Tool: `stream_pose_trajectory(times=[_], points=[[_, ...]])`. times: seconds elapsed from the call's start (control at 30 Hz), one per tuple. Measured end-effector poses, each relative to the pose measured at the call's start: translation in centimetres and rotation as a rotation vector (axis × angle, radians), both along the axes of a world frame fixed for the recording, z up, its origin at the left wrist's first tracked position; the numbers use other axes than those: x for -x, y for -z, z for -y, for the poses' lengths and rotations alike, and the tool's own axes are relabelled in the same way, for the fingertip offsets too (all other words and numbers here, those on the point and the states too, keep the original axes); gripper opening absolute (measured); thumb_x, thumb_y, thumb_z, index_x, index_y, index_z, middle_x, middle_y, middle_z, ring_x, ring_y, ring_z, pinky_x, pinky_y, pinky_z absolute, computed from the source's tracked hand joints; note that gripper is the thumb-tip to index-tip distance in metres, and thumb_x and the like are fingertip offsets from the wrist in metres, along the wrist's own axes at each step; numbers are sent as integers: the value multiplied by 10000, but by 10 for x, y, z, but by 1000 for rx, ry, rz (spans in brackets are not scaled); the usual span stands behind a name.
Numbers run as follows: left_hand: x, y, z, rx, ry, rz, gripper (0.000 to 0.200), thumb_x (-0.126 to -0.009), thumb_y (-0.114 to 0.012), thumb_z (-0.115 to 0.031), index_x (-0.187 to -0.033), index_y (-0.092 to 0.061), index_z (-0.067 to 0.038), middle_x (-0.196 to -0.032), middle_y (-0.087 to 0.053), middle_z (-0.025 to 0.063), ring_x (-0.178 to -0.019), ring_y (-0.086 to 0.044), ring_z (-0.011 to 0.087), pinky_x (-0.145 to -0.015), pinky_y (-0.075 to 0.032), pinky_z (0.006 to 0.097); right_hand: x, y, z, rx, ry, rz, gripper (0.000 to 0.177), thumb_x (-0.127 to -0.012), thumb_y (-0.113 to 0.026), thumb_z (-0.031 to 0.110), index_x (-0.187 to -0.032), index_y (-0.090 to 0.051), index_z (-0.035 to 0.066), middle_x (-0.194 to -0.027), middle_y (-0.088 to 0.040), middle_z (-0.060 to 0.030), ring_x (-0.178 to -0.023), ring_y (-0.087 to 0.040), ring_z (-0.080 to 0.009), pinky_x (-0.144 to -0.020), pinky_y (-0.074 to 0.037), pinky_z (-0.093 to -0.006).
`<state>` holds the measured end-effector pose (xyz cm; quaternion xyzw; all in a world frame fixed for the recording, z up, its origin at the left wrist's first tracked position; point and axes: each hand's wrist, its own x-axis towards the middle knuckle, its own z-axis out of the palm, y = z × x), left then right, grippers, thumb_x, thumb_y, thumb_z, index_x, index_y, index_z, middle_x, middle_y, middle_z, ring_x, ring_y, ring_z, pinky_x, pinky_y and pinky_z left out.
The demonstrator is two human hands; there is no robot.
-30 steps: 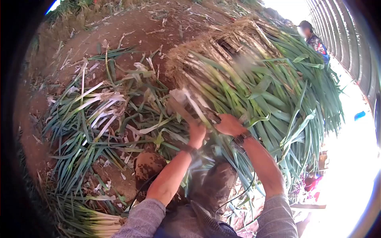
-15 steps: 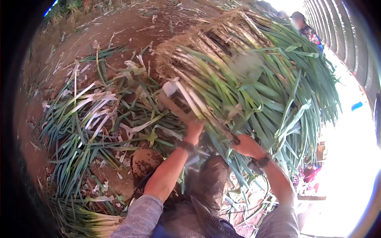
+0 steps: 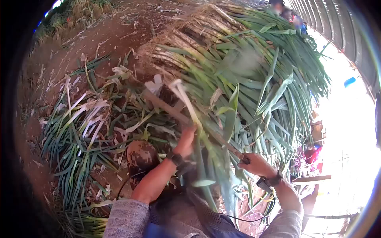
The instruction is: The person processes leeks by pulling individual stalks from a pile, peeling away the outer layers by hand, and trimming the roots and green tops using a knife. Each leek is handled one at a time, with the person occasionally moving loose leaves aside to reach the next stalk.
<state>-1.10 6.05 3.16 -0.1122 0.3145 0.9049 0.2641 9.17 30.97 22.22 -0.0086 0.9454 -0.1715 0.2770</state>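
My left hand (image 3: 186, 141) is closed around a green onion (image 3: 186, 104), its white end pointing up and its leaves hanging in a blur towards my lap. A brown stick-like tool (image 3: 227, 145) slants down to the right, passing close by that hand. Its dark end sits in my closed right hand (image 3: 257, 164); I cannot tell whether it is a stick or a blade. Just beyond both hands lies a big heap of green onions (image 3: 254, 75), with roots to the left and leaves to the right.
Peeled green onions (image 3: 93, 115) with white stalks lie on the soil to the left, among loose leaves. Another bunch (image 3: 93, 224) is at lower left. My camouflage-covered knee (image 3: 142, 158) shows below. A person (image 3: 291, 16) is behind the heap, near a ribbed wall (image 3: 337, 35).
The view has shifted, moving the heap up and left. My right hand has moved right and down with the tool. The held green onion stands steeper, its leaves now swinging below my left hand.
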Motion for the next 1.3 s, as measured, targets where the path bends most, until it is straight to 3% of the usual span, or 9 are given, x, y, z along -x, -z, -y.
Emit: stream_pose_trajectory(times=[0.33,0.43,0.5,0.53,0.67,0.83,0.9,1.0,1.3], points=[[-17,61,-3,56,-113,-11,210,-989,-579,-264,-1030,-603,-59,-847,-637,39,-771,-648,183,-656,-538,361,-11,52,15,-63,-93,-78,294,-830,-654,330,-896,-656,44,-772,-666,-208,-746,-650,-416,-693,-509,-488],[-22,73,-7,376,-161,-50,234,-967,-601,-233,-1028,-597,-8,-851,-651,64,-808,-654,201,-709,-518,357,-1,49,19,-49,-58,-82,306,-834,-643,336,-903,-666,39,-800,-674,-218,-789,-659,-421,-714,-514,-495],[-31,94,-15,1025,-548,-331,240,-926,-601,-238,-980,-627,-6,-827,-613,117,-744,-595,251,-681,-463,392,3,62,15,-41,-93,-148,325,-838,-637,352,-927,-668,40,-803,-675,-218,-804,-657,-429,-719,-514,-498],[-37,75,-12,1067,-586,-318,269,-922,-595,-247,-939,-652,15,-823,-662,151,-763,-634,300,-682,-466,424,3,65,15,-2,-107,-177,343,-831,-672,345,-869,-611,10,-762,-635,-204,-731,-622,-409,-660,-471,-489],[-38,44,-1,1065,-312,-470,350,-955,-517,-269,-859,-645,43,-797,-634,272,-780,-633,432,-667,-459,492,1,42,19,42,-156,-26,339,-837,-700,330,-922,-626,10,-726,-615,-190,-684,-601,-365,-641,-459,-457],[-44,47,-5,1094,-253,-529,419,-973,-527,-347,-863,-605,50,-713,-598,242,-715,-575,449,-640,-434,481,-4,50,2,71,-146,-73,340,-842,-698,330,-931,-634,8,-716,-606,-187,-670,-586,-369,-635,-452,-457],[-25,47,-7,1067,-260,-533,372,-975,-549,-346,-976,-600,22,-760,-620,190,-724,-599,400,-641,-446,466,-2,56,2,11,-85,-61,329,-814,-664,346,-920,-657,34,-818,-655,-220,-779,-628,-416,-704,-489,-487],[37,12,8,250,-261,31,259,-969,-569,-277,-1078,-564,-42,-890,-585,74,-776,-606,211,-646,-521,380,9,63,7,26,-75,-59,325,-824,-662,340,-897,-656,24,-836,-653,-232,-798,-624,-427,-713,-482,-494],[54,31,8,-186,-408,226,354,-1029,-418,-446,-943,-550,-128,-816,-555,19,-656,-551,166,-578,-489,375,66,77,46,102,-122,-203,364,-827,-701,374,-926,-631,30,-762,-645,-196,-724,-607,-426,-674,-472,-489]])
